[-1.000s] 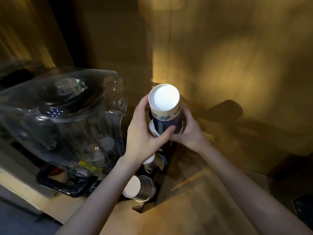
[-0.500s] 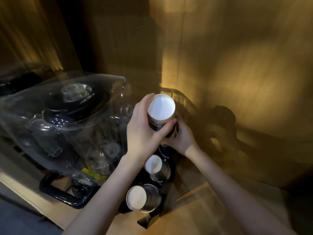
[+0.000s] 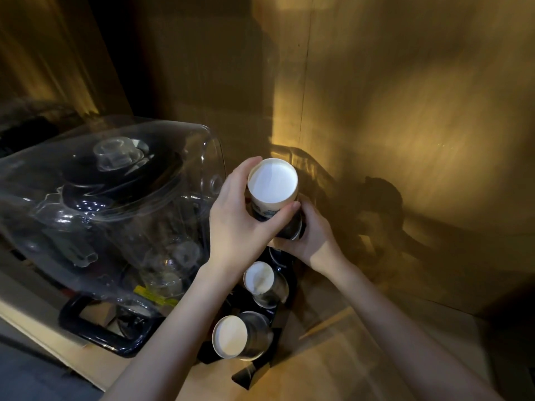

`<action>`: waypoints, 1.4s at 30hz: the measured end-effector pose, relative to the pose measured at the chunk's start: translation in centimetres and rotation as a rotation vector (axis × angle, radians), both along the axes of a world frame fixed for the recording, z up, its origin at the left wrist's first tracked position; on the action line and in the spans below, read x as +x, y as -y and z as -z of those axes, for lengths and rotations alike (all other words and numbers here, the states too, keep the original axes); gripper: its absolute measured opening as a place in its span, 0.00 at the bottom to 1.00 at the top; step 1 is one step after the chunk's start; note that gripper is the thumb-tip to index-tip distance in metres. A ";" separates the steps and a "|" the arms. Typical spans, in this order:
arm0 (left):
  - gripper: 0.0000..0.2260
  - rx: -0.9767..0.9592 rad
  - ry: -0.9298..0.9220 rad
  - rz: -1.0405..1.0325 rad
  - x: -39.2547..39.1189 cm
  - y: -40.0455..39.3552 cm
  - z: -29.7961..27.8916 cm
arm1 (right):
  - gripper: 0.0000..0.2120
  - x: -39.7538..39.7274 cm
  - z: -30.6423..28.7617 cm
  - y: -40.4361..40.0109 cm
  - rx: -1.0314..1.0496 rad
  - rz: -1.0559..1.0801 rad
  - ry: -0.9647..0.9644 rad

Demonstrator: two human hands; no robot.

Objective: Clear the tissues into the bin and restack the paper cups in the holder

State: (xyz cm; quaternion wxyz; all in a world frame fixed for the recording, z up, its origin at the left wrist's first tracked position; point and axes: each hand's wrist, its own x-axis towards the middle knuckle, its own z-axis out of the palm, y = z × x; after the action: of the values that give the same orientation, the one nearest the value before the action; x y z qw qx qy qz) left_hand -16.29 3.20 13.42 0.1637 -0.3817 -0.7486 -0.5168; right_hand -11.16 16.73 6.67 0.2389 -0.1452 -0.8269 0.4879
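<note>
Big clear plastic dome cover (image 3: 110,204) sits left on the wooden counter (image 3: 333,366). Right next to it, the black cup holder (image 3: 278,311) has upside-down white paper cups (image 3: 257,277) in its near slots. At the far slot, left hand (image 3: 240,227) has its grip wrapped around the white paper cup stack (image 3: 273,188), and right hand (image 3: 312,241) clasps its base.
</note>
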 end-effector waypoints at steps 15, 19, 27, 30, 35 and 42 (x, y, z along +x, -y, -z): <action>0.29 -0.165 0.184 0.067 -1.9 -1.9 5.8 | 0.34 -0.7 2.4 -0.5 0.060 0.023 0.094; 0.29 -0.286 0.305 0.078 -2.3 -2.6 7.6 | 0.34 -0.2 2.8 -0.4 0.162 0.076 0.110; 0.25 -0.472 0.389 0.092 -3.0 -4.3 7.0 | 0.26 0.9 2.8 -0.2 0.429 0.145 0.165; 0.28 -0.493 0.403 0.086 -3.5 -4.3 7.0 | 0.29 1.0 2.6 -0.4 0.443 0.092 0.240; 0.30 -0.520 0.412 0.109 -3.5 -4.4 6.9 | 0.29 1.2 1.0 -1.1 0.361 0.032 0.366; 0.44 -0.646 0.385 0.087 -3.0 -4.7 4.6 | 0.18 5.2 -5.6 -1.8 0.055 0.156 0.109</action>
State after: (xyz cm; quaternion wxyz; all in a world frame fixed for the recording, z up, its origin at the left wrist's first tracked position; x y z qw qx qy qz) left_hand -19.26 7.94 8.82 -0.1310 -0.3411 -0.8731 -0.3229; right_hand -5.99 18.55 12.30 0.2347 -0.2290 -0.8378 0.4364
